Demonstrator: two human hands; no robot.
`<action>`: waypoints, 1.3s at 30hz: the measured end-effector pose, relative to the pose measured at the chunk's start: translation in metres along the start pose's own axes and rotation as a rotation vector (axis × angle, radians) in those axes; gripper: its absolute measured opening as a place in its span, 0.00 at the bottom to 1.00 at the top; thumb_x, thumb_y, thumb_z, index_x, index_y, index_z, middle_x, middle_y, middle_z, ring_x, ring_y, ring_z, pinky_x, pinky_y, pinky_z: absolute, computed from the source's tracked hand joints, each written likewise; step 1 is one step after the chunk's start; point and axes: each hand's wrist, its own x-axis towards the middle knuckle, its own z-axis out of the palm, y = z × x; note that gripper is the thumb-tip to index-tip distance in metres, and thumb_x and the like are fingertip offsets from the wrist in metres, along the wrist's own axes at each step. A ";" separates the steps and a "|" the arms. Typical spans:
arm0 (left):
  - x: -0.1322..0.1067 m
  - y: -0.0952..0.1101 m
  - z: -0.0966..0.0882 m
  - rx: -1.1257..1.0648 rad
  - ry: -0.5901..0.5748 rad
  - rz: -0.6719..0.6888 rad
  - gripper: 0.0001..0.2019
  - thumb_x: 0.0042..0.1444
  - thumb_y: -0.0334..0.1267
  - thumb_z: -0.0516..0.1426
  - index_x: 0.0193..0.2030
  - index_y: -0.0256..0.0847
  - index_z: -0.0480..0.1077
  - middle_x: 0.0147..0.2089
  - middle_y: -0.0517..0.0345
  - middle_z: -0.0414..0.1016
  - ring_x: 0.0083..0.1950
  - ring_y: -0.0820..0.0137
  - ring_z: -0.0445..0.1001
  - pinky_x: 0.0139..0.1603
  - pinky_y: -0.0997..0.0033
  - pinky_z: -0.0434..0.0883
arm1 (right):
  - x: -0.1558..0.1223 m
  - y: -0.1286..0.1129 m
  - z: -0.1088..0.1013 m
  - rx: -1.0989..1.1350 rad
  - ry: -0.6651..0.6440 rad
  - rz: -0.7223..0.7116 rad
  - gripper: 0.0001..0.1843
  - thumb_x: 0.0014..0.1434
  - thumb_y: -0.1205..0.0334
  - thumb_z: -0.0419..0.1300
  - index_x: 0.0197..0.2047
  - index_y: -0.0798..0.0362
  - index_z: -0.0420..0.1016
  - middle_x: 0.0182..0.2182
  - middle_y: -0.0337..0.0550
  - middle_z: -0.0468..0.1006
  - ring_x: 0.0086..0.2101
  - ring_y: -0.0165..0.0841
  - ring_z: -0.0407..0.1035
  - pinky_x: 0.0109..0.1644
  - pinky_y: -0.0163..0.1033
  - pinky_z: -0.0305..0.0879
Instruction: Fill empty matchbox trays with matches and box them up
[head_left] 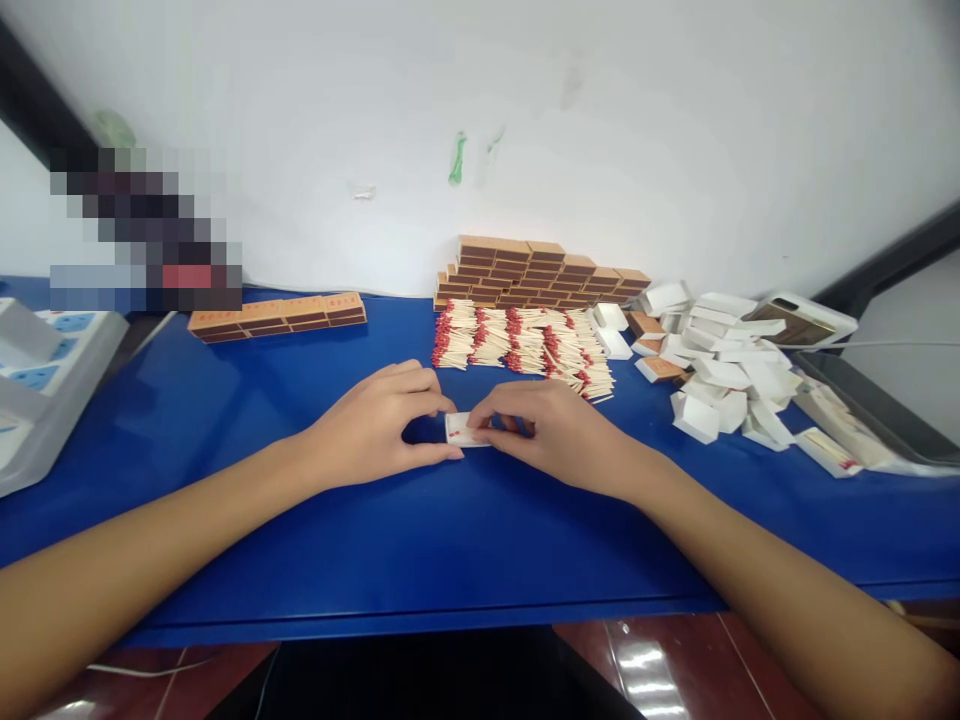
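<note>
A small white matchbox tray (pixel 458 421) lies on the blue table between my hands, with a few red match heads showing inside. My left hand (pixel 386 420) brackets its left end, thumb at the near side and forefinger at the far side. Over the tray's right part, my right hand (pixel 559 430) has its thumb and fingertips pinched together on the matches, whose sticks are mostly hidden by the fingers. Just beyond my hands, loose red-tipped matches (pixel 491 340) are laid out in several rough rows.
Closed matchboxes (pixel 517 270) are stacked against the white wall; another row of matchboxes (pixel 289 315) stands at the left. Empty white trays (pixel 724 375) are heaped at the right, near a phone (pixel 806 320) and a black tray (pixel 877 410). A power strip (pixel 56 390) sits far left.
</note>
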 end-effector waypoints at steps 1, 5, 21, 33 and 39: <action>0.000 0.000 0.001 -0.003 0.006 0.009 0.17 0.66 0.50 0.67 0.52 0.39 0.82 0.42 0.54 0.78 0.44 0.63 0.73 0.48 0.62 0.70 | 0.000 -0.001 0.001 0.008 0.003 -0.003 0.04 0.69 0.68 0.66 0.44 0.51 0.83 0.35 0.39 0.84 0.31 0.30 0.73 0.37 0.36 0.66; 0.000 0.001 0.003 -0.008 0.031 0.035 0.16 0.66 0.49 0.67 0.51 0.38 0.82 0.42 0.54 0.78 0.44 0.64 0.73 0.47 0.62 0.71 | -0.001 -0.001 0.004 0.048 0.016 -0.016 0.04 0.69 0.69 0.66 0.43 0.51 0.83 0.36 0.39 0.85 0.30 0.29 0.74 0.38 0.36 0.67; -0.003 0.001 0.000 0.095 0.075 0.114 0.16 0.69 0.49 0.65 0.53 0.38 0.80 0.43 0.52 0.80 0.44 0.63 0.75 0.47 0.61 0.72 | -0.016 0.035 -0.075 -0.287 0.143 0.216 0.11 0.71 0.54 0.61 0.42 0.49 0.83 0.36 0.45 0.85 0.32 0.36 0.75 0.37 0.40 0.66; -0.003 -0.007 0.004 0.030 0.009 0.014 0.15 0.68 0.48 0.65 0.54 0.40 0.81 0.48 0.51 0.81 0.50 0.61 0.77 0.54 0.58 0.73 | -0.049 0.086 -0.120 -0.147 -0.240 0.654 0.24 0.55 0.35 0.70 0.41 0.47 0.87 0.30 0.43 0.81 0.31 0.37 0.73 0.32 0.40 0.65; -0.003 -0.005 0.001 0.034 0.005 0.011 0.15 0.69 0.49 0.65 0.54 0.40 0.81 0.49 0.51 0.82 0.50 0.61 0.78 0.54 0.58 0.73 | -0.039 0.077 -0.112 -0.139 -0.271 0.638 0.25 0.53 0.33 0.72 0.38 0.47 0.86 0.31 0.43 0.80 0.33 0.37 0.73 0.36 0.41 0.66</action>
